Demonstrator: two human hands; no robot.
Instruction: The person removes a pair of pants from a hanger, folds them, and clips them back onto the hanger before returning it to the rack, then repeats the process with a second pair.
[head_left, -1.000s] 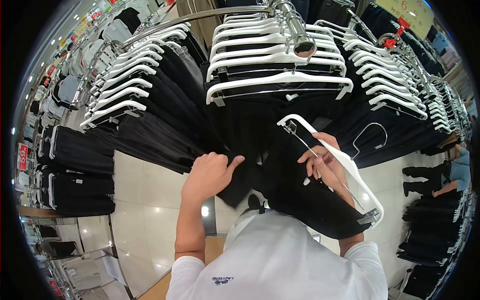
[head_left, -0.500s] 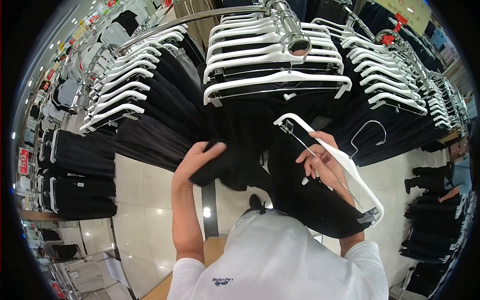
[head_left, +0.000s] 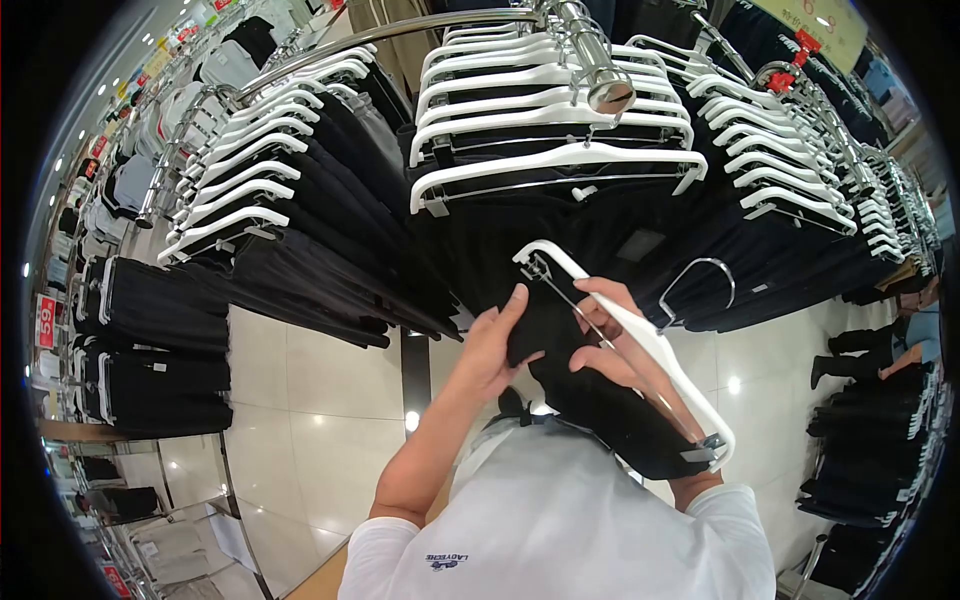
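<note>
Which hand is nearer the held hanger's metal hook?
Right. The right hand grips the hanger beside the hook; the left hand is farther left, on the black garment.

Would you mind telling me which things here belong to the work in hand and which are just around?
In hand: white hanger in the right hand; black garment on it, gripped by the left hand.
Just around: hung dark clothes; chrome rail; red price sign; another person.

Partly covered by left hand point(head_left: 490, 350), right hand point(head_left: 612, 352): black garment point(head_left: 610, 420), white hanger point(head_left: 662, 345). Cut off at right edge: another person's arm point(head_left: 912, 358).
</note>
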